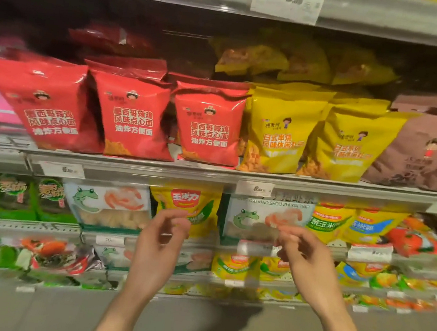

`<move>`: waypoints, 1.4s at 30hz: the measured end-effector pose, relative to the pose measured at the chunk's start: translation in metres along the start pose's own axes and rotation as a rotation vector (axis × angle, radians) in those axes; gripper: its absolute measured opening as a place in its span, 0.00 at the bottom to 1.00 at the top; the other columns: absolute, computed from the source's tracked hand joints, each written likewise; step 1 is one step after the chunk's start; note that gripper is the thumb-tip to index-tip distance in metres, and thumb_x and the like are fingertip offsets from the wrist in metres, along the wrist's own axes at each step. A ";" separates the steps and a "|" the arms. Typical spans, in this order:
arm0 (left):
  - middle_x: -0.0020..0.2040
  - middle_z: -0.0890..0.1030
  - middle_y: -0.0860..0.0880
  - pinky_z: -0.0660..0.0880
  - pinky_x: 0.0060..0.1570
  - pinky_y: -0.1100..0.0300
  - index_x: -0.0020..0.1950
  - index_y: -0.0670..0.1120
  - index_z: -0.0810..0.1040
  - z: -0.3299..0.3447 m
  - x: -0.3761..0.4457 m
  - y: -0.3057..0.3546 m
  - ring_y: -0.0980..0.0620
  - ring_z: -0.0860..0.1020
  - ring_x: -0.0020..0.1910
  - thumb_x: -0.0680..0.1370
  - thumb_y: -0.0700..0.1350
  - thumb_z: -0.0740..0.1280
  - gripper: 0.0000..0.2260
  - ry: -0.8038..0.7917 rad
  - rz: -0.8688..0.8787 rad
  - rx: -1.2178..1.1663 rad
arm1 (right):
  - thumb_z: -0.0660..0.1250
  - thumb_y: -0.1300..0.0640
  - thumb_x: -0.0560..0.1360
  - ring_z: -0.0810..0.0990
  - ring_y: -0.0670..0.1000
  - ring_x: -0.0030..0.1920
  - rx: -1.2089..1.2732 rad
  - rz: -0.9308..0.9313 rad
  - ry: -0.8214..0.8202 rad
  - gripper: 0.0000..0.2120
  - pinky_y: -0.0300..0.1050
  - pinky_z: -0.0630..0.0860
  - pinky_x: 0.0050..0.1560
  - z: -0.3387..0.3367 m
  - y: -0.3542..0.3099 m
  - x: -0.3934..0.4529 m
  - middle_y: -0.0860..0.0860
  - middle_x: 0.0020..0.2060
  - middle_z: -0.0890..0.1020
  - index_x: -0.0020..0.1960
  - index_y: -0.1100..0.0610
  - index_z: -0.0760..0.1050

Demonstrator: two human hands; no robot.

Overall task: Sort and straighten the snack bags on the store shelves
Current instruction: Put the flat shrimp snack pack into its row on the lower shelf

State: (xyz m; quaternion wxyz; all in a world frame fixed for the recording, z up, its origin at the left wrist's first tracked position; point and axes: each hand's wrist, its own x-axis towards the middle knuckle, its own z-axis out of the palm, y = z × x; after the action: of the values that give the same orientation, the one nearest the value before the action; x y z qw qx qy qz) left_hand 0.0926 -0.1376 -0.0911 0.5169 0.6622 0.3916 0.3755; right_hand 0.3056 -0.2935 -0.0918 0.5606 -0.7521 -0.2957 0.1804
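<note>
Store shelving fills the view, grey metal tiers with clear price-strip rails (209,183) along each front edge. On the upper visible tier stand 3 glossy red plastic snack bags (135,119) at 11 to 12 o'clock, 2 shiny yellow plastic snack bags (279,134) at 1 o'clock, and a dull brown bag (428,152) at 2 o'clock. The leftmost red bag leans left; the rest face forward. More yellow bags lie loose behind, tipped at odd angles.

Below, at the centre, a yellow corn-snack bag (185,202) sits between 2 white bags printed with a green creature and shrimp (108,204), so it looks out of place in that row.

Both hands hover in front of this lower tier, holding nothing. The left hand (161,238) has its fingers loosely curled, tips near the corn-snack bag but apart from it as far as I can tell. The right hand (302,255) is likewise relaxed and empty, in front of the right white bag.

Risks, as I judge them: pulling the corn-snack bag out could drag the neighbouring white bags forward over the rail, since they stand packed side by side. The rail above hangs just over the bag tops, so lifting straight up would catch; drawing outward toward the aisle offers free room. Grey floor (192,327) at 6 o'clock is open.
</note>
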 end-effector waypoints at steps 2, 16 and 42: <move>0.46 0.85 0.55 0.79 0.46 0.61 0.53 0.55 0.81 0.023 -0.003 -0.001 0.53 0.83 0.46 0.82 0.43 0.68 0.06 -0.010 -0.016 0.002 | 0.65 0.58 0.81 0.81 0.58 0.39 0.003 -0.006 -0.029 0.08 0.50 0.79 0.42 -0.016 0.009 0.009 0.56 0.42 0.85 0.51 0.49 0.82; 0.61 0.77 0.54 0.70 0.51 0.79 0.72 0.45 0.70 0.146 0.072 -0.024 0.58 0.75 0.59 0.82 0.40 0.67 0.18 -0.111 -0.103 0.132 | 0.66 0.60 0.81 0.75 0.49 0.41 -0.096 0.083 0.099 0.06 0.40 0.70 0.38 -0.042 0.066 0.116 0.46 0.41 0.76 0.55 0.53 0.72; 0.49 0.81 0.50 0.81 0.47 0.44 0.50 0.56 0.78 0.147 0.051 -0.060 0.48 0.81 0.50 0.79 0.57 0.69 0.06 -0.083 -0.002 0.099 | 0.63 0.54 0.83 0.83 0.43 0.42 0.202 0.160 0.064 0.08 0.34 0.78 0.38 -0.048 0.085 0.099 0.50 0.44 0.85 0.50 0.55 0.79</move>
State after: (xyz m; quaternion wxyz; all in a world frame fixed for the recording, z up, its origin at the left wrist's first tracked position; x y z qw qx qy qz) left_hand 0.2389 -0.1391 -0.1726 0.4996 0.7014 0.3888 0.3275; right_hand 0.4301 -0.2817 -0.1520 0.6266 -0.7183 -0.1968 0.2293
